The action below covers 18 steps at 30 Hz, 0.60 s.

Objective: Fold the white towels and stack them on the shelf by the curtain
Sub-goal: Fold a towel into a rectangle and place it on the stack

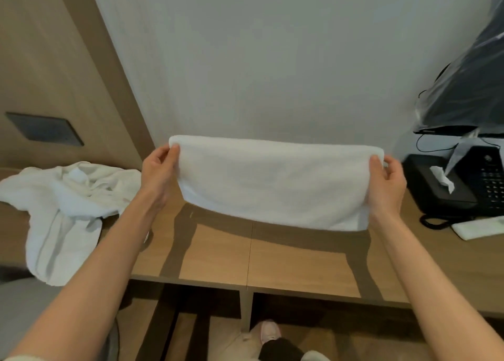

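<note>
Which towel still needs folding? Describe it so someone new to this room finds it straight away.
Start at the long wooden desk that runs across the view and go to its left end. The unfolded towel lies there in a crumpled heap, part of it hanging off the desk's edge. Unlike the smooth towel held up by the left hand and right hand, no hand touches it.

held towel (272, 183) 1 | crumpled towel heap (68, 191) 1 | tissue box (425, 183) 1 | telephone (491, 183) 1
</note>
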Available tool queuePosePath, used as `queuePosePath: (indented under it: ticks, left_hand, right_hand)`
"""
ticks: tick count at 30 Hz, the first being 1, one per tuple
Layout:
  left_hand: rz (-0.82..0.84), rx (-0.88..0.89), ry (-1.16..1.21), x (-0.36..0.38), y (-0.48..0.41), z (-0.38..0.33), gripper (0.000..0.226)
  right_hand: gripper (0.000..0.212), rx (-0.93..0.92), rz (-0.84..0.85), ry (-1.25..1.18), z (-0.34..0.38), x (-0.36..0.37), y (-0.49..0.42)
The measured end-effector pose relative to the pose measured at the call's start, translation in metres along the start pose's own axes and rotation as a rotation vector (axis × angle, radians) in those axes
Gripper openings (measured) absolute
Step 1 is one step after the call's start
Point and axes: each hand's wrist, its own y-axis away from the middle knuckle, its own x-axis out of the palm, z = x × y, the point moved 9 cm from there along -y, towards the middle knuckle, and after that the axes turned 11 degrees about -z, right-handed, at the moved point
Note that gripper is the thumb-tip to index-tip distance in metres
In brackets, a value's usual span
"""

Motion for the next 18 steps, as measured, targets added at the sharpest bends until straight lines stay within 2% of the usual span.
queuePosePath:
  ticks: [4,7,10,13,15,18]
  left_hand:
    - [-0.11,-0.014,-0.198,-0.012,0.023,0.042,0.014]
    - [-0.126,-0.156,-0.326,-0.014,0.036,0.091,0.019]
    - [-0.082,-0.291,-0.433,-0.009,0.042,0.135,0.025]
    - [0.034,-0.361,-0.489,0.009,0.04,0.166,0.031]
    - [0.085,-0.375,-0.535,0.023,0.034,0.182,0.034]
    - [0.066,-0.336,-0.582,0.038,0.024,0.193,0.035]
  right_hand:
    - [0.016,0.067,0.009,0.168,-0.05,-0.007,0.014]
    - [0.012,0.182,0.046,0.307,-0.099,-0.006,0.019]
    - [0.025,0.26,0.072,0.433,-0.143,-0.001,0.018]
    - [0.035,0.337,0.151,0.563,-0.183,0.012,0.014]
    - [0.041,0.406,0.222,0.653,-0.205,0.023,0.01]
    - [0.041,0.421,0.254,0.732,-0.225,0.031,-0.001]
